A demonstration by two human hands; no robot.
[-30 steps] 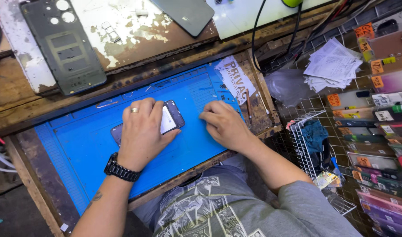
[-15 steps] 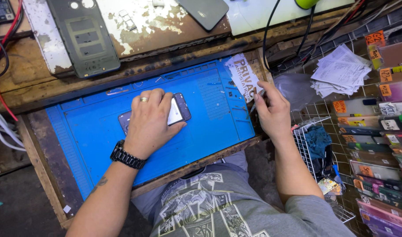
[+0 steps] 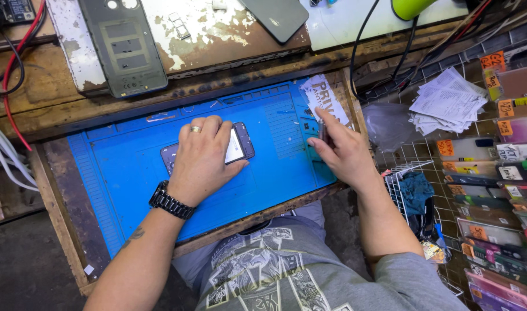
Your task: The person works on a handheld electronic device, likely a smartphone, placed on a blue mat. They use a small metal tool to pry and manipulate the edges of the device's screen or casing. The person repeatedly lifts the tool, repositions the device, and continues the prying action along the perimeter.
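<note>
- The phone (image 3: 238,144) lies flat near the middle of the blue mat (image 3: 119,167), its pale screen showing at the right end; the rest is under the left hand (image 3: 201,161).
- The left hand presses palm-down on the phone, fingers spread toward 12 o'clock: a flat hold, not a closed grip.
- The right hand (image 3: 341,152) sits at the mat's 3 o'clock edge, its grip pinched on a thin dark tool (image 3: 321,131) just below a printed paper slip (image 3: 324,99).
- By my reading the step is steadying the phone while a tool is fetched; the next move calls for bringing the tool's tip to the phone's edge without shifting it.
- At 3 to 4 o'clock of the table (image 3: 56,103), a white wire basket (image 3: 393,178) holds a blue cloth (image 3: 416,190).
- At 12 o'clock a grey phone back (image 3: 122,46) lies on the raised shelf (image 3: 229,34).
</note>
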